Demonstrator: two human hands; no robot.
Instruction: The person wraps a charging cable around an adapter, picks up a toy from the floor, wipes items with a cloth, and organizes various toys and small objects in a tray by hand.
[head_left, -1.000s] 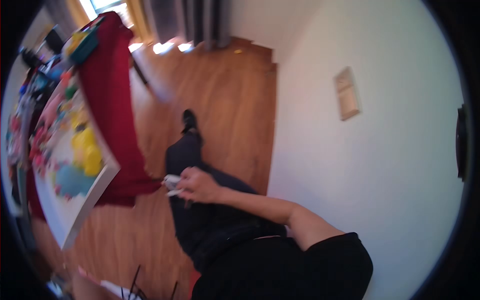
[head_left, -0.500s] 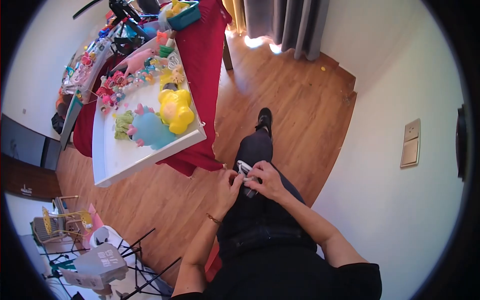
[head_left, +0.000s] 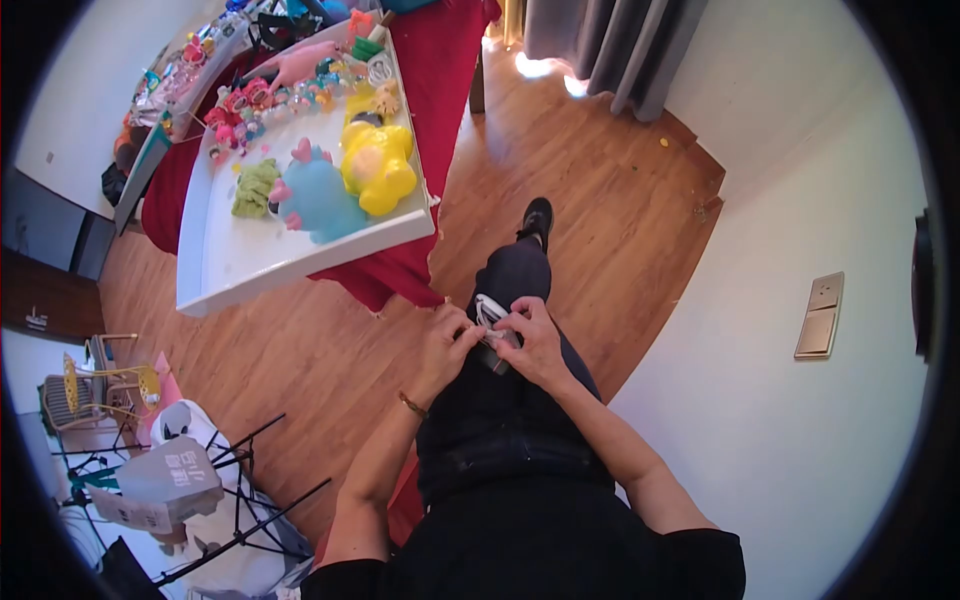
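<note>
Near the centre of the frame, the fingers of the left hand and of the right hand are being brought close together, and a small white-and-grey item is being pinched between them. Its white looped end is being left exposed above the fingertips, while its grey part is being seen below them, over the dark trousers. The exact contact of each fingertip is being hidden by the hands' overlap. A bracelet is being worn on the left wrist.

Compared with the earliest frame, where the item was being held by the right hand alone, both hands are now being used on it. Since the middle frame, a similar grip is being kept, and the white tray is being shown higher in the frame.

At upper left, a blue toy, a yellow toy and a crumpled green piece are being carried by the tray, beside the red cloth. At lower left, a grey bag is being seen near black rods; at right, a switch plate is being borne by the wall.
</note>
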